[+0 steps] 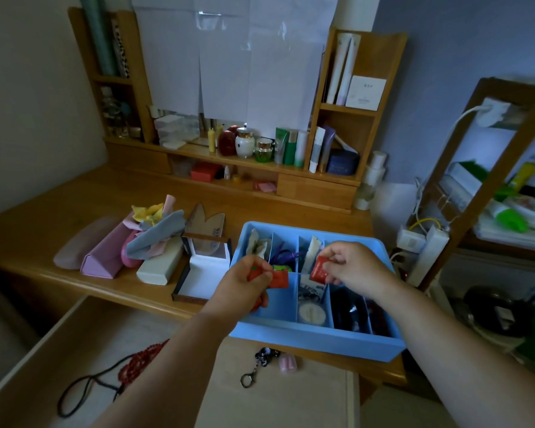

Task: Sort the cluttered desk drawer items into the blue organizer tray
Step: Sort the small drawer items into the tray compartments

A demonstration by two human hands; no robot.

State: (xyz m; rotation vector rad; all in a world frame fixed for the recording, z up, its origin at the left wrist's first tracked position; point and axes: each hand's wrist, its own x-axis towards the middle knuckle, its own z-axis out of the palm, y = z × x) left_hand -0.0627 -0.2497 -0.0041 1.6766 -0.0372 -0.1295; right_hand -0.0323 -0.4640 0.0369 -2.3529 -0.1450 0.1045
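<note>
pinched in the left hand [247, 284] is an orange-red packet [278, 278], and more orange shows under its curled fingers; the right hand [354, 267] pinches a red sachet [320, 269] by its top edge. both hover over the blue organizer tray [315, 339], which sits on the desk's near edge above the open drawer [37, 359]. judging by this, the placing step is in hand: each packet needs lowering into a free compartment. the sachets look small, flat and crinkly. red beads [142, 359] and a keychain [257, 367] lie unsorted in the drawer
</note>
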